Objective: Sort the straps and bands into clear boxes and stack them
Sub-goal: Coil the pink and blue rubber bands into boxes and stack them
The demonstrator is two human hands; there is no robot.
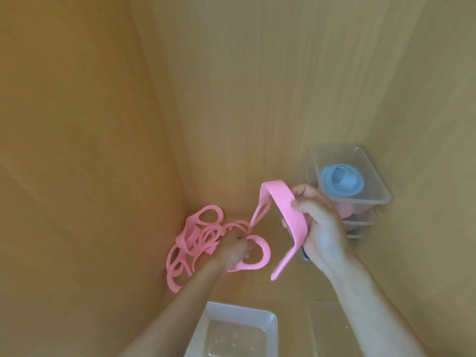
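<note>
Right of centre in the frame, the right hand (319, 225) grips a long pink strap (286, 204), thumb on top and fingers curled beneath, so that the strap arches up and both its ends hang free. Left of it and lower, the left hand (235, 251) reaches into a pile of pink bands (195, 240) lying on the wooden surface (257, 99), its fingers curled on one loop of the pile; the hand is blurred, so the exact hold is unclear. At the right edge, behind the right hand, stands a stack of clear boxes (381, 199): the top one holds blue bands (342, 180), and pink shows through the box beneath. At bottom centre sits another clear box (273, 328), open.
</note>
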